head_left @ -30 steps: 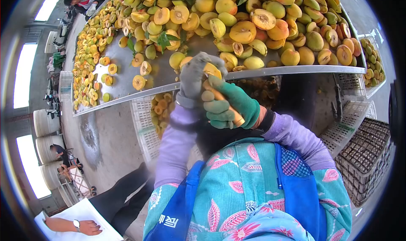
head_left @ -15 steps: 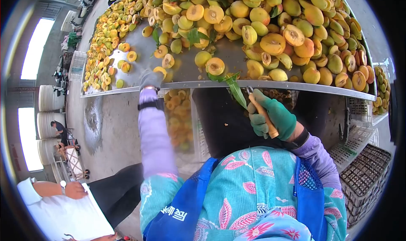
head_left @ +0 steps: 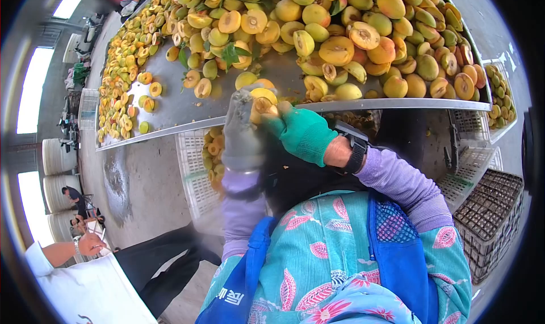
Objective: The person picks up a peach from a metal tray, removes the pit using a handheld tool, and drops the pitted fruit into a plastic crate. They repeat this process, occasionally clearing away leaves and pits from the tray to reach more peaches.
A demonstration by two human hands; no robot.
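Stone fruit [head_left: 263,107]: one yellow-orange piece, a cut face showing, held up between my two sets of fingers, seen against the near rim of the counter [head_left: 180,126].
Weight: light, I judge; a single piece should ask little of my wrist.
Flesh: probably firm enough to hold its shape, yet easy to bruise or tear along the cut if I squeeze hard.
Wet face: the bared inside is likely slick with juice, so a glove could slide there.
Best hold: around the rounded, skin-covered back, pressure spread wide, keeping off the thin cut edge.
Left fingers [head_left: 240,99]: in the grey glove, closed around the left side of the fruit and bearing it; blur hides how each one sits.
Right fingers [head_left: 285,124]: in the green glove, bent inward, tips meeting the fruit's right side; whether they pinch it or merely press, I cannot tell, nor whether anything lies hidden in the palm.
Heap [head_left: 340,50]: whole and halved fruit piled on the counter, beyond my gloves.
White crate [head_left: 191,164]: below the counter's rim, left of my knees, with more pieces inside.
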